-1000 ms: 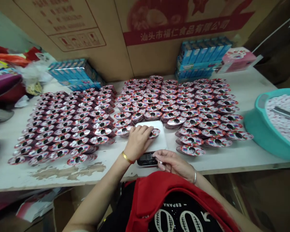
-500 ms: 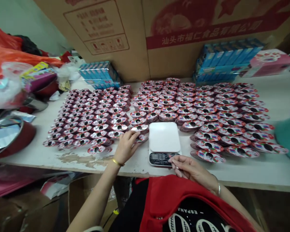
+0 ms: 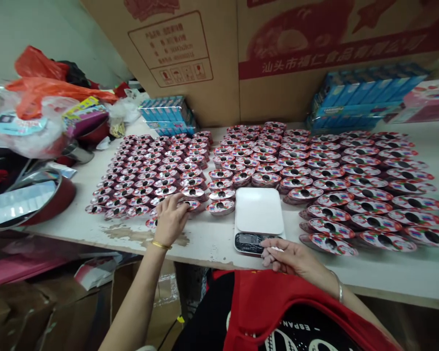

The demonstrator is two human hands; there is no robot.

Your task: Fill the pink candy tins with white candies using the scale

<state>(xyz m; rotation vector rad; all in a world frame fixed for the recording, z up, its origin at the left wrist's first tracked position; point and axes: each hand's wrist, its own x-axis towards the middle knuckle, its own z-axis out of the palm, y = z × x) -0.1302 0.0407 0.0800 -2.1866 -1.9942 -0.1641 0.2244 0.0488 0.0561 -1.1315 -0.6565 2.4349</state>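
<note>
Oval foil-lidded cups point(image 3: 220, 207), printed in red and white with a dark round centre, are laid in tight overlapping rows across a worn white tabletop point(image 3: 208, 246), with one block left of centre and another reaching toward the right edge. A white digital kitchen scale point(image 3: 259, 210) is set between the blocks, close to the near edge, with nothing on its platform; the digits on its lit display point(image 3: 249, 239) are too small to read with certainty. The left hand point(image 3: 170, 219), wearing a gold bracelet point(image 3: 161, 245), is held palm down and partly open, its fingertips point(image 3: 185, 205) on cups at the near corner of the left block; whether a cup is gripped cannot be told. The right hand point(image 3: 289, 258), wearing a silver bangle point(image 3: 340, 291), is curled almost closed just beside the scale, with a small white piece point(image 3: 277, 249) pinched in its fingers. A red garment point(image 3: 263, 302) is worn on the person's torso. Blue shrink-wrapped packs point(image 3: 168, 114) and a cardboard carton point(image 3: 190, 63) stand along the far edge, and orange plastic bags point(image 3: 54, 90) and a red pan point(image 3: 64, 201) are heaped at the left edge.
</note>
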